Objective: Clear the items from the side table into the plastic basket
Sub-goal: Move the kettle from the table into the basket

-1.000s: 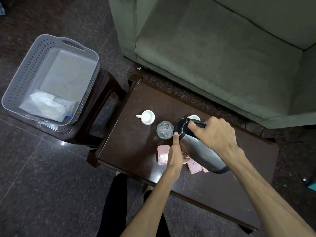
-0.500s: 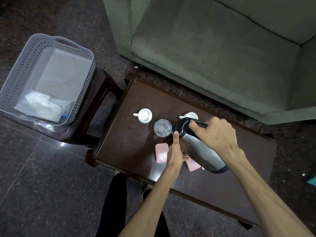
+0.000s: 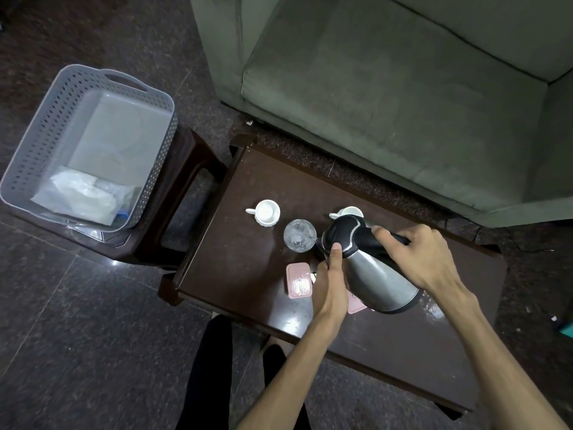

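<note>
Flask point(image 3: 376, 276) tilted over the bench point(image 3: 248, 187) middle, gripped by both our hands.
Right hand point(image 3: 424, 259) grips its handle, left hand point(image 3: 330, 283) steadies its side; swinging toward the basket point(image 3: 155, 156) could topple the glass point(image 3: 299, 235).

Basket point(image 3: 46, 144) on stool point(image 3: 186, 169), left of side table point(image 3: 242, 193)
</note>
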### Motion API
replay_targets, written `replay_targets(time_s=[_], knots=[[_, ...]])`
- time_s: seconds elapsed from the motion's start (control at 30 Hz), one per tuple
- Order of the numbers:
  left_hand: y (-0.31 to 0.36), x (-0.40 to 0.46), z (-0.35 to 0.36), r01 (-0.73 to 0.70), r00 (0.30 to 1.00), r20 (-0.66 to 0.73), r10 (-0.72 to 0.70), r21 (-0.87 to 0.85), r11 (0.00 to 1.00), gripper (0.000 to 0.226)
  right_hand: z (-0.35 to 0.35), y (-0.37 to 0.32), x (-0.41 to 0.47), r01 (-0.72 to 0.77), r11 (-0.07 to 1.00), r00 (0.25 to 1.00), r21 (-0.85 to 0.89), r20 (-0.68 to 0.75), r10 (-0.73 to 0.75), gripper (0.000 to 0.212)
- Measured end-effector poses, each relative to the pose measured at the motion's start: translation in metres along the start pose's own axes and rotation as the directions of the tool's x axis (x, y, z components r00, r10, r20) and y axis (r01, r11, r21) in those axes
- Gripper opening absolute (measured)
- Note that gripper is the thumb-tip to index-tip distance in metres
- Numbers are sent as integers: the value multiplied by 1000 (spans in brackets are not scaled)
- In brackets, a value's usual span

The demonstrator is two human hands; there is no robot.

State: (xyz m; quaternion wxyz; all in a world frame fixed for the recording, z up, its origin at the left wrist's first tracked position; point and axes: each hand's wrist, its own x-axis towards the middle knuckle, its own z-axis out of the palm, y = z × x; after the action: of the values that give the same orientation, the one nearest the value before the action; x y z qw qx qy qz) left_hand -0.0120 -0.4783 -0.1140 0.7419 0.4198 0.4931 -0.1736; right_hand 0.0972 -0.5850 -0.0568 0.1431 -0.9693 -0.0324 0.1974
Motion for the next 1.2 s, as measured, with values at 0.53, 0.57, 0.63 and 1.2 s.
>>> replay_targets(time_s=[0.53,0.57,0.63,1.2], knots=[[81,-61,-27,-317,924,-217,315,27,948,70,-28,-40,2,155,785,985,600,-32,-170,74],[89,-62,-34,-332,915,-230,330,31,943,71,-25,-52,5,179,767,980,616,-46,-192,75],[107,-61,-51,-371,896,-256,363,21,928,72,-19,-81,10,234,733,967,639,-76,-243,72],[298,6,-267,-663,554,-556,620,157,732,89,93,-393,93,367,386,895,846,-207,-396,66]])
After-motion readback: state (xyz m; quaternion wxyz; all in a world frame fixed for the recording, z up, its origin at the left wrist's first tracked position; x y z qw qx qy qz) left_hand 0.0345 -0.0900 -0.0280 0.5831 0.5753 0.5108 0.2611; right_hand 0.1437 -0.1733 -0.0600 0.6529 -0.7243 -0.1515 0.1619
